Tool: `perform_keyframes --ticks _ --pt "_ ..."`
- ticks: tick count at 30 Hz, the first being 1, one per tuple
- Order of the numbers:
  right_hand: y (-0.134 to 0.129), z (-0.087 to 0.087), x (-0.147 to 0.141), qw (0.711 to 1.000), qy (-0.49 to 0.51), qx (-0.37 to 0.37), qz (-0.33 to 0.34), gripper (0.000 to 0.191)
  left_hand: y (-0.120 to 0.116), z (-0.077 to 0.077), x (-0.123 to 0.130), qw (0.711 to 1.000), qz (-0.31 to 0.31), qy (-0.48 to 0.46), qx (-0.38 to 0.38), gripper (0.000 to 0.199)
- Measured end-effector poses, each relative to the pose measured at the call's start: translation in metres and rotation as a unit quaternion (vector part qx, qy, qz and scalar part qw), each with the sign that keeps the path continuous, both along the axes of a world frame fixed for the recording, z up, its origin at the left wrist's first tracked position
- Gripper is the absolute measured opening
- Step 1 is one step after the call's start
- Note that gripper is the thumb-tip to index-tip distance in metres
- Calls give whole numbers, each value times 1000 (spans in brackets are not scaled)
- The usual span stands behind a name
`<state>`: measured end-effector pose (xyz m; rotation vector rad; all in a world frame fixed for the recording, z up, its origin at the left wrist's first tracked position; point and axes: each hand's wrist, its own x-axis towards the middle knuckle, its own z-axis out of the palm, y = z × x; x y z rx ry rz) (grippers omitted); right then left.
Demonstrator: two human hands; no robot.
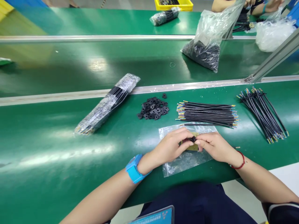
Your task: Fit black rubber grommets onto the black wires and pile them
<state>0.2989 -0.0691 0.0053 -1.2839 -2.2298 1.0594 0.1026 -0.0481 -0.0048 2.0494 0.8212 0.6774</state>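
Note:
My left hand (175,143) pinches a small black clip-like piece (192,139) between thumb and fingers. From the other side, my right hand (213,144) meets it with closed fingertips, seemingly on a black cable mostly hidden by the hand; a stripped wire end (237,147) shows beyond the wrist. Both hands are above a clear plastic bag (179,166) with a yellowish label (193,147) under the fingers. Just beyond lie a heap of small black pieces with holes (153,108) and a row of black cables with stripped coloured ends (206,113).
A second cable bundle (263,115) lies at the right, and a plastic-wrapped bundle (108,104) slants at the left. Metal rails cross the green table (70,168). Farther back stand a bag of black parts (205,49) and a yellow bin (174,5); another person's arms show top right.

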Motion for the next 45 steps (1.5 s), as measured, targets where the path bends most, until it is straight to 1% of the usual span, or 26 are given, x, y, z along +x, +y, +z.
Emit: perform_keyframes --ticks 2,3,4,6,7,8,9,10,11,13,15,17,19,21,22,23,25,27,29,31,33,35,38,40,42,45 --pt "2 3 -1 994 26 -105 7 41 1 -2 0 998 -23 9 63 14" --pt "4 4 1 993 24 -116 7 42 2 -3 -1 996 -27 12 82 15" --pt "7 5 4 996 11 -92 -3 41 5 -4 -2 995 -23 17 92 17" --pt "16 8 20 995 -46 40 -80 35 14 -2 -9 996 20 25 85 31" --pt "22 9 33 978 -88 124 -145 32 21 0 -16 995 61 30 76 36" --pt "31 10 49 944 -137 200 -222 30 28 3 -24 991 113 37 66 37" --pt "40 11 68 909 -192 239 -283 30 36 6 -34 982 167 50 64 33" --pt "49 10 87 867 -239 269 -344 31 44 8 -44 971 219 74 67 25" --pt "59 9 107 834 -284 280 -381 33 51 9 -54 957 261 104 72 21" --pt "74 3 142 790 -350 280 -419 37 62 8 -71 938 293 168 84 18" --pt "84 -6 167 789 -386 260 -401 39 67 0 -78 926 287 221 103 19" --pt "88 -14 179 798 -384 248 -394 35 69 -9 -77 916 267 270 132 22" --pt "89 -17 178 790 -366 259 -418 29 69 -18 -71 901 248 318 162 23" --pt "85 -14 167 773 -353 288 -441 27 69 -23 -65 887 237 353 181 22" --pt "82 -11 157 780 -343 304 -425 28 69 -24 -63 883 235 361 185 20" --pt "78 -7 144 798 -329 319 -391 28 70 -24 -63 881 236 364 188 19" --pt "68 -1 112 860 -288 335 -257 26 71 -21 -63 884 236 353 196 15" --pt "58 -1 74 899 -275 316 -129 17 71 -19 -64 890 229 334 211 12" --pt "51 -6 37 915 -272 299 3 16 68 -18 -62 901 196 313 227 11" --pt "50 -13 9 907 -299 290 63 17 62 -20 -57 910 133 308 245 11" --pt "53 -16 -6 903 -319 277 75 18 53 -23 -51 906 61 316 274 15" --pt "55 -13 -8 920 -299 246 52 18 43 -25 -48 893 12 323 312 19" --pt "48 0 2 965 -188 183 5 17 32 -26 -47 879 -15 326 346 24" --pt "36 8 12 979 -129 158 2 21 29 -26 -49 878 -23 331 346 28" --pt "20 10 20 978 -140 156 14 26 30 -26 -49 886 -19 326 329 30" --pt "-1 2 26 951 -254 173 40 29 35 -27 -49 919 0 296 260 25"
